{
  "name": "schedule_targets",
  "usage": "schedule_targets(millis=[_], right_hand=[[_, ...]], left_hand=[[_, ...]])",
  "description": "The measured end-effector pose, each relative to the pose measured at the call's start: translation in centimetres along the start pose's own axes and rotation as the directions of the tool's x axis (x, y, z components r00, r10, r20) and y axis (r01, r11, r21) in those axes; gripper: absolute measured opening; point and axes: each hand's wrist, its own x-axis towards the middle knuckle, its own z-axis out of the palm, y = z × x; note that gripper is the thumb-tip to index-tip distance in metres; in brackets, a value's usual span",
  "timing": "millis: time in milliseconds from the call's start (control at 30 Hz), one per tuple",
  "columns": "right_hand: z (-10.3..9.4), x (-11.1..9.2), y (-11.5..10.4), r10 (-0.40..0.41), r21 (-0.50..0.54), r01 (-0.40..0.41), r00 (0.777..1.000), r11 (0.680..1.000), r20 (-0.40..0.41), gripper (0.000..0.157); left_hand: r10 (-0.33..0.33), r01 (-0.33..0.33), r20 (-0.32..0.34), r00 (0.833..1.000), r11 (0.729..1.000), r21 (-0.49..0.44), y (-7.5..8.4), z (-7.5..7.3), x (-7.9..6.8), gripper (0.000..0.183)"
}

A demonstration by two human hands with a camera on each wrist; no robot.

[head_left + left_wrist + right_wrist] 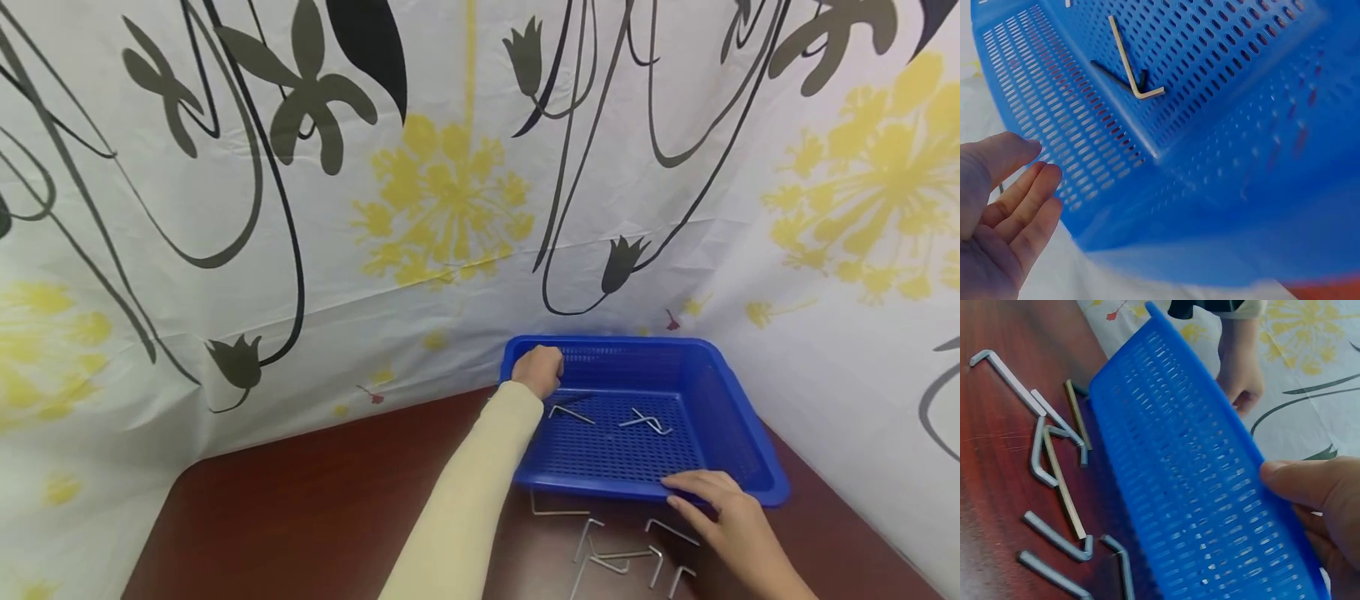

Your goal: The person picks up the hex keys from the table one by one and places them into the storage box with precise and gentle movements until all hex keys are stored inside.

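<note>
Pinching the basket (592,485) by its rim, the right hand (723,510) has hex keys (573,414) lying inside, beyond its grip! Across from it, the left hand (540,371), thumb and fingers apart; a level, two-sided hold looks best.

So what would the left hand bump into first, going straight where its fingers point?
The left hand would probably meet the slotted wall of the blue basket; whether its fingertips already touch it is hard to tell.
</note>
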Motion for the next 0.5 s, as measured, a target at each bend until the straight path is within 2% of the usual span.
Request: schedule_targets(millis=[33,133,300,367,433,500], right_hand=[[-0.2,0.2,-0.1,0.007,-0.018,-0.007,1.0,1.0,0.023,0.034],[-0.8,0.8,-0.2,-0.004,-0.049,0.009,0.995,0.999,0.101,0.03],[-2.1,2.4,-0.9,-0.03,-0.07,0.05,0.964,0.996,0.266,0.023],[-2.7,3.1,-1.7,-0.04,-0.072,0.062,0.958,0.995,0.285,0.023],[-3.0,3.4,-2.6,-0.076,-0.08,0.099,0.964,0.992,0.253,0.025],[-3.3,3.6,-3.5,-0.124,-0.077,0.143,0.97,0.987,0.21,0.029]], left_hand=[[0.002,-0.002,0.004,1.0,1.0,-0.002,-0.1,-0.4,-0.3,0.01],[0.022,-0.022,-0.014,1.0,1.0,0.001,-0.5,-1.3,-1.1,0.031],[0.055,-0.056,-0.037,0.998,0.998,-0.008,-1.0,-3.1,-3.2,0.032],[0.07,-0.07,-0.047,0.996,0.998,-0.006,-1.2,-3.7,-4.2,0.025],[0.082,-0.082,-0.058,0.995,0.997,0.002,-1.5,-4.1,-5.2,0.02],[0.093,-0.093,-0.066,0.993,0.996,0.013,-1.8,-4.3,-6.3,0.005]])
